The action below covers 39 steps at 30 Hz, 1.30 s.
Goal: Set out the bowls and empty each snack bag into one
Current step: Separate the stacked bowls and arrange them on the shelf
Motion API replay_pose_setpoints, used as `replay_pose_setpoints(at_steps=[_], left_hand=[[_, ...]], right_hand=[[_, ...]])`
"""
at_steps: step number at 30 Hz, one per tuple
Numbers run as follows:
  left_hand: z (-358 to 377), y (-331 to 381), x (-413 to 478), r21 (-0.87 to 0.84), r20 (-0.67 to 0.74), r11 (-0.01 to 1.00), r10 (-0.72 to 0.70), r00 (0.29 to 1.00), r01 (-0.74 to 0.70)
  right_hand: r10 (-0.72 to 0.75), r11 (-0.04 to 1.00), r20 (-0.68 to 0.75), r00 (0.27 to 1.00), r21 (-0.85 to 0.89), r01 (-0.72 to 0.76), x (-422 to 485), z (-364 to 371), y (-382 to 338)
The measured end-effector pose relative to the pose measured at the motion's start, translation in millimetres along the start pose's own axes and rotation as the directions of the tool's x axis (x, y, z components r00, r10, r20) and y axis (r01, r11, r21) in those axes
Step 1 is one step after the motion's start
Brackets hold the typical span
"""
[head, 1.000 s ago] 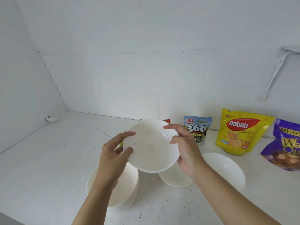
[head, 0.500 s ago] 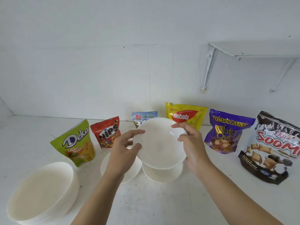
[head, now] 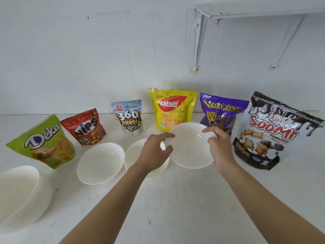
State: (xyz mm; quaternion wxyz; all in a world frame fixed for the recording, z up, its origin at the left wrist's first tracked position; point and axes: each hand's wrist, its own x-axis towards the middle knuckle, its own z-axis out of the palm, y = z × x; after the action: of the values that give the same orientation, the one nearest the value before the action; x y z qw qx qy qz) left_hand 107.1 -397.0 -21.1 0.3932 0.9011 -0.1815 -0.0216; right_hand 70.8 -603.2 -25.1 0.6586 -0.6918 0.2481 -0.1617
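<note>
A white bowl (head: 190,147) is tilted toward me above the counter, in front of the yellow Nabati bag (head: 173,108). My left hand (head: 155,152) grips its left rim and my right hand (head: 219,147) pinches its right rim. Two more white bowls stand on the counter: one (head: 100,163) in front of the red Nips bag (head: 84,127), another (head: 135,154) partly hidden behind my left hand. A stack of white bowls (head: 21,192) sits at the far left. Along the wall also stand a green Deka bag (head: 44,143), a 360 Kuaci bag (head: 129,117), a purple wafer bag (head: 219,111) and a Soomi bag (head: 274,132).
The white counter (head: 175,199) meets a white wall behind the bags. A white shelf bracket (head: 198,37) hangs on the wall at the upper right, above the bags.
The view has swung right, bringing all the bags into sight. Both hands carried the bowl to the right and lower, from before the Kuaci bag to before the Nabati bag.
</note>
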Motion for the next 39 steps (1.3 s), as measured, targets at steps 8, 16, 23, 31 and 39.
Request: replay_pose_setpoints(at_steps=[8, 16, 23, 31, 39], left_hand=[[32, -10, 12, 0.233, 0.08, 0.972, -0.015, 0.997, -0.004], [41, -22, 8, 0.419, 0.095, 0.906, 0.018, 0.995, -0.057], [34, -20, 7, 0.284, 0.055, 0.957, 0.042, 0.998, -0.056], [-37, -1, -11, 0.139, -0.235, 0.99, 0.034, 0.972, -0.001], [-133, -27, -74, -0.012, -0.464, 0.994, -0.105, 0.88, 0.112]], right_hand=[[0.045, 0.978, 0.005, 0.999, -0.204, -0.043, 17, -14, 41], [0.076, 0.953, 0.06, 0.995, -0.299, -0.055, 14, -11, 54], [-0.111, 0.945, 0.111, 0.988, -0.296, 0.139, 10, -12, 43], [-0.431, 0.816, 0.348, 0.832, -0.243, 0.525, -5, 21, -9], [-0.427, 0.857, 0.525, 0.736, -0.024, 0.515, -46, 92, -48]])
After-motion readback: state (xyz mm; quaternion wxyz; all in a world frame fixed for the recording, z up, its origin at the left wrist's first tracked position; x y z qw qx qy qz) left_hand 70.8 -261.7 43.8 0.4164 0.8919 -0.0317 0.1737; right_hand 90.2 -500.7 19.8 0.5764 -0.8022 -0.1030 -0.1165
